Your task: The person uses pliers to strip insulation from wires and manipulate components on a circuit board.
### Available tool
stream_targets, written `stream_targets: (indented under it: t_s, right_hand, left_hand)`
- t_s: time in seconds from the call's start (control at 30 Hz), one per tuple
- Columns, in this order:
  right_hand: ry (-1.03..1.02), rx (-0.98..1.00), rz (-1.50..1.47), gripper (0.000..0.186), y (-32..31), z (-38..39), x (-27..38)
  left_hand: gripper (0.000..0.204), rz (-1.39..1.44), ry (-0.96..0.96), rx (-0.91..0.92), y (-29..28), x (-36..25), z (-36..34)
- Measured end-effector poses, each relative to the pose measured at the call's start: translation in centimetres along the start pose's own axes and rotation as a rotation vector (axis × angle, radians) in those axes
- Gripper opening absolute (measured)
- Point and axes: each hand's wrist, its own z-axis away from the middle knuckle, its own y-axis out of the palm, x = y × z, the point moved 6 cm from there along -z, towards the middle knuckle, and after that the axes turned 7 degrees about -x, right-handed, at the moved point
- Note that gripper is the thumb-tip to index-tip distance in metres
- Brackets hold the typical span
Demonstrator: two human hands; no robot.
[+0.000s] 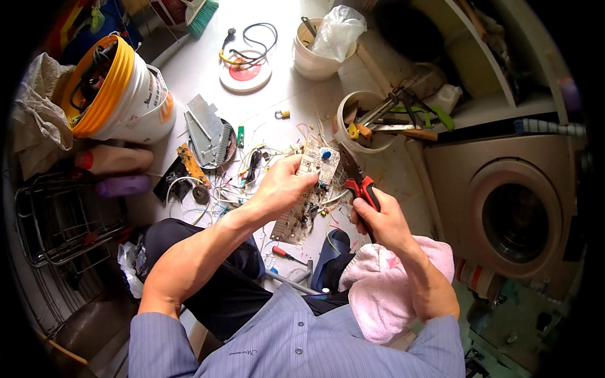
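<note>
My left hand (287,179) is closed on the edge of a pale circuit board (320,162) that carries a round blue component. In my right hand (383,217) is a pair of pliers (360,184) with red and black handles. Its dark jaws point up beside the board's right edge; whether they touch it I cannot tell. Below my left hand a larger brown board (290,225) with dark patches lies over the floor; where it meets the held one is hidden. Loose wires (242,167) and small parts surround both boards. A red-handled screwdriver (287,254) rests near my feet.
White buckets with tools (345,120) and a plastic bag (338,31) stand ahead. To the left are a yellow-rimmed bucket (142,101), metal parts (205,129) and a black wire rack (66,211). A washing machine (450,189) stands right; a pink towel (381,296) covers my right leg.
</note>
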Motion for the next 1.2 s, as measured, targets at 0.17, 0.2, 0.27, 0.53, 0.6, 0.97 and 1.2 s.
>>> stream_targets:
  t_s: [0.17, 0.2, 0.27, 0.53, 0.6, 0.97, 1.2]
  right_hand:
    - [-0.025, 0.177, 0.015, 0.029, 0.1, 0.6, 0.8]
    - [0.008, 0.212, 0.010, 0.027, 0.4, 0.8, 0.9]
    - [0.073, 0.281, -0.001, 0.023, 0.9, 1.2, 1.0]
    - [0.188, 0.259, 0.002, 0.025, 1.0, 1.4, 0.5]
    - [0.191, 0.260, 0.003, 0.024, 0.9, 1.3, 0.2]
    - [0.193, 0.257, 0.051, 0.021, 0.7, 0.9, -0.5]
    - [0.234, 0.248, 0.029, 0.018, 1.1, 0.9, -0.9]
  left_hand:
    - [0.022, 0.391, -0.139, 0.060, 0.2, -0.6, 0.6]
    - [0.022, 0.436, -0.146, 0.065, 0.2, -0.5, 0.6]
    - [0.022, 0.441, -0.121, 0.059, 0.1, -0.5, 0.6]
    - [0.023, -0.108, 0.132, -0.023, -0.2, -2.0, 0.4]
    - [0.021, -0.312, 0.314, -0.120, -0.2, -3.0, 0.8]
    - [0.018, -0.685, 0.654, -0.264, 0.8, -3.9, 2.0]
    - [0.013, -0.681, 0.646, -0.241, 0.9, -3.7, 2.0]
